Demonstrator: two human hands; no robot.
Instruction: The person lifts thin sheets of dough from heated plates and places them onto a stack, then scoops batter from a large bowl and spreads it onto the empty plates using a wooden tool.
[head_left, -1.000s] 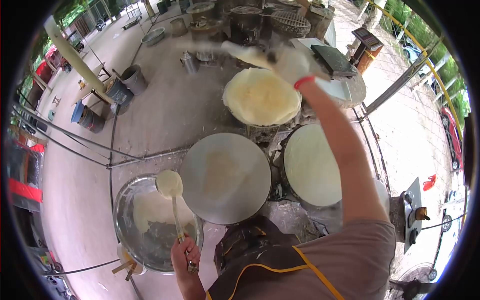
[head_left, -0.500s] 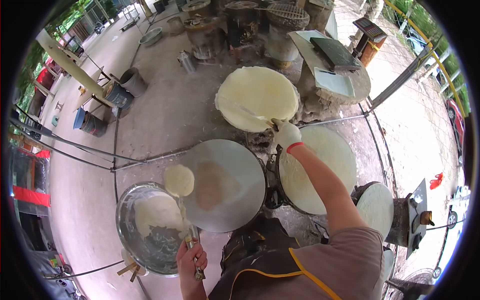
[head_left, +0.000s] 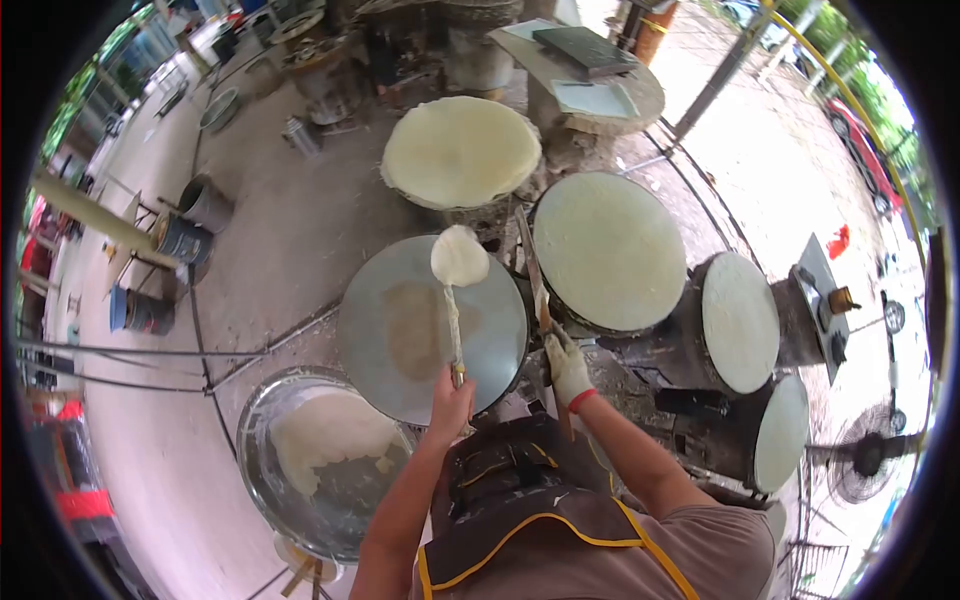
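Note:
My bare left hand [head_left: 453, 402] is closed around the handle of a ladle [head_left: 460, 258]. The ladle's round bowl, full of pale batter, is over the far part of a bare round griddle [head_left: 365, 310] with a brownish patch in its middle. My right hand [head_left: 568, 368], in a whitish glove with a red cuff, grips a long, narrow flat spatula [head_left: 529, 250]. Its blade points away from me, between the bare griddle and a griddle covered by a thin pale batter sheet [head_left: 610, 250]. At lower left, a metal basin [head_left: 250, 470] contains thick batter [head_left: 330, 435].
Another batter sheet [head_left: 460, 150] covers the far griddle. Two more coated griddles [head_left: 740, 322] [head_left: 781, 435] stand to the right, near a fan [head_left: 870, 455]. Beyond is a table [head_left: 640, 95] with a dark flat box. Buckets [head_left: 205, 205] stand at left.
The ladle has moved from beside the basin to over the bare griddle. My right hand has drawn the spatula back from the far sheet towards me. The view has shifted.

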